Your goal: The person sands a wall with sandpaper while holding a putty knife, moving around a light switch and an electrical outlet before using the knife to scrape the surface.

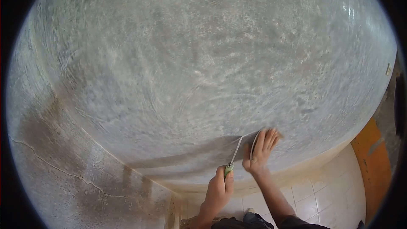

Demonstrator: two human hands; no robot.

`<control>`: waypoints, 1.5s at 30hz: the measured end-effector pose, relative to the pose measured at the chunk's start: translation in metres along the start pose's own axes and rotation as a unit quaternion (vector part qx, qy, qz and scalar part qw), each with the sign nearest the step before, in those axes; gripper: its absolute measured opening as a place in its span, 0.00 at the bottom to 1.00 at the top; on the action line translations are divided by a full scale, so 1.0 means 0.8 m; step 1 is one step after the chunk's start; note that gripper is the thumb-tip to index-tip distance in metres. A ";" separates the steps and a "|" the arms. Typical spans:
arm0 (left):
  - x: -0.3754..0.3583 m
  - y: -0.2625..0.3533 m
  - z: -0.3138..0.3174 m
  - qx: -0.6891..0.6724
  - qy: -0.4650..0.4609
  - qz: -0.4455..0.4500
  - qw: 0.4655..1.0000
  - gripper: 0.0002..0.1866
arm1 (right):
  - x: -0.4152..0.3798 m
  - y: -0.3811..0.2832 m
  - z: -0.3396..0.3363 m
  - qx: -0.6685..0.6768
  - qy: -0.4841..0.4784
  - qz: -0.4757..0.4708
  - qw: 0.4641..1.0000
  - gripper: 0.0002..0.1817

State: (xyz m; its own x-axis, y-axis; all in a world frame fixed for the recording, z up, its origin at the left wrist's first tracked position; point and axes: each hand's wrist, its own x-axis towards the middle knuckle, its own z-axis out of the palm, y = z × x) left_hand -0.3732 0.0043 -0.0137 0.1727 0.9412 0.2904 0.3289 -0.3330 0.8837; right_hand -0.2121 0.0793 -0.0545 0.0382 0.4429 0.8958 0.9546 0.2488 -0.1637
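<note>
My left hand (219, 190) is closed round the green handle of a thin tool (237, 152), whose light shaft points up to the grey plastered wall (203, 72). To its right, my right hand (262, 150) lies against the wall with its fingers stretched upward and slightly blurred. A thin white cord or strip (254, 145) runs from near the tool's tip to my right hand and along its thumb side. How that hand holds the strip is hard to make out.
A darker wall (80, 186) with a long crack meets the plastered wall at the left corner. Pale floor tiles (305, 199) and a shoe (251, 211) show below. An orange panel (373, 161) stands at the right.
</note>
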 end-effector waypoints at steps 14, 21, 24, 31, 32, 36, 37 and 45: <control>0.006 0.009 -0.013 0.096 -0.007 0.018 0.995 0.11 | 0.013 -0.012 0.008 0.036 0.021 0.020 0.999 0.37; 0.004 -0.006 -0.020 0.010 -0.015 0.012 1.000 0.09 | -0.063 -0.020 0.031 0.038 -0.037 0.013 0.999 0.37; 0.008 -0.002 -0.019 0.013 -0.014 0.021 1.000 0.09 | -0.030 -0.012 0.011 0.009 -0.031 -0.002 0.999 0.37; 0.010 -0.001 -0.002 0.017 -0.005 0.029 0.999 0.10 | -0.048 -0.002 0.024 0.010 -0.012 0.014 1.000 0.36; 0.005 -0.005 -0.006 0.015 -0.005 0.032 0.999 0.10 | -0.060 0.001 0.028 0.007 -0.031 0.016 0.999 0.37; 0.000 -0.008 -0.011 0.021 0.002 -0.002 1.000 0.10 | -0.005 -0.008 -0.005 -0.007 -0.044 -0.017 0.999 0.38; 0.005 0.001 -0.007 0.021 0.001 0.001 1.000 0.10 | 0.000 -0.010 -0.003 -0.005 -0.049 -0.017 0.999 0.38; -0.003 -0.001 -0.008 0.031 0.015 -0.011 0.999 0.10 | -0.023 -0.016 0.004 0.000 -0.054 -0.032 0.998 0.37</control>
State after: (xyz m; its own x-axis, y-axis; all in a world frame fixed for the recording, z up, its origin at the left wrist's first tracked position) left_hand -0.3800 0.0029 -0.0130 0.1365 0.9496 0.2821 0.3889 -0.3133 0.8664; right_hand -0.2258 0.0710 -0.0703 -0.0543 0.5169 0.8543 0.9540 0.2796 -0.1085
